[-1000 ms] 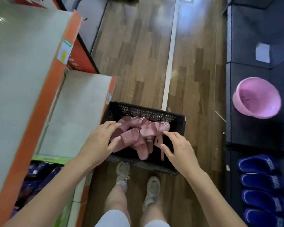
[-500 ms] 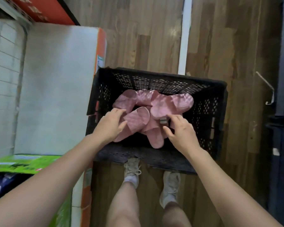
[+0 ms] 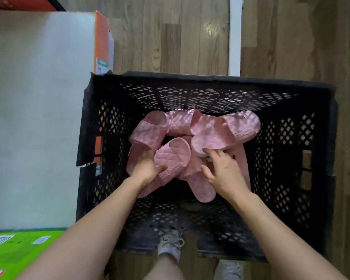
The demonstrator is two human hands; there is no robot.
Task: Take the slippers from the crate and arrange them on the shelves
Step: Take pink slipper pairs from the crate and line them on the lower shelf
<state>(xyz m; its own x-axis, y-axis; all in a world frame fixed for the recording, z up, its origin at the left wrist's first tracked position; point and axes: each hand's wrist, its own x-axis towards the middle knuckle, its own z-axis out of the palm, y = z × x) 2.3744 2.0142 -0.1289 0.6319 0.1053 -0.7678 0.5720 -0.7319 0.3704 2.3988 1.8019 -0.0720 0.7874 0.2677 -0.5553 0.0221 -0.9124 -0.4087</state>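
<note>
crate (image 3: 319,158): black plastic with perforated walls, standing on the wooden floor (image 3: 170,37); its left wall is close against the shelf.
slippers (image 3: 178,124): pink and quilted, heaped in a loose pile on the crate's bottom, from its far wall towards the middle.
middle slipper (image 3: 174,156): lies on top of the pile, slanting towards the crate's near-left corner.
left hand (image 3: 148,166): inside the crate at the pile's near-left side; the thumb lies over the middle slipper's near end, the fingers curl at its left edge, and the hand grips it.
upper slipper (image 3: 214,138): rests across the pile towards the crate's right wall.
right hand (image 3: 224,170): fingers nearly straight and spread, their tips touching the upper slipper's near rim; the thumb is splayed to the left, and the hand holds nothing.
shelf (image 3: 38,98): pale board with an orange front edge.
green surface (image 3: 18,251): bears small labels, just beyond the shelf's near edge.
sneakers (image 3: 170,247): pale, on the floor at the crate's near wall.
</note>
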